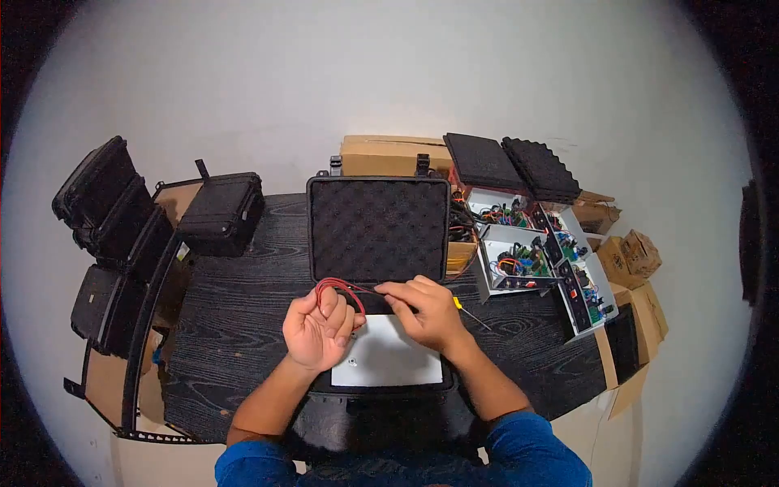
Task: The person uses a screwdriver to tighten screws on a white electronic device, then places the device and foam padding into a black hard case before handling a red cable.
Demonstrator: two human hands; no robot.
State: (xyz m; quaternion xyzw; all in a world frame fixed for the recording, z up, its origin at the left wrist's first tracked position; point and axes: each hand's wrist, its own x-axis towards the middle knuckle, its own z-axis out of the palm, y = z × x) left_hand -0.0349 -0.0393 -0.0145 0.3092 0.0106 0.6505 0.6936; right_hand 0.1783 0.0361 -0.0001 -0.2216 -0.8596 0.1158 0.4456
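A red cable (359, 303) is looped over the curled fingers of my left hand (321, 331), which is closed on it. My right hand (423, 313) pinches a dark stretch of the cable to the right of the loop. Both hands are above an open black case (311, 219), whose raised lid is lined with dark egg-crate foam (379, 227). In the case's base lies a white panel (393, 357), partly hidden by my hands. Just beyond my right hand, a screwdriver (475, 316) with a yellow handle rests on the table.
On the dark wood-grain table (243, 325), several white open boxes (519, 260) with wired circuit boards stand at right, near foam-lined lids (542, 169). Cardboard boxes (629, 260) sit beyond them. Black cases (221, 213) are at left, some stacked. Behind the lid is a cardboard box (389, 154).
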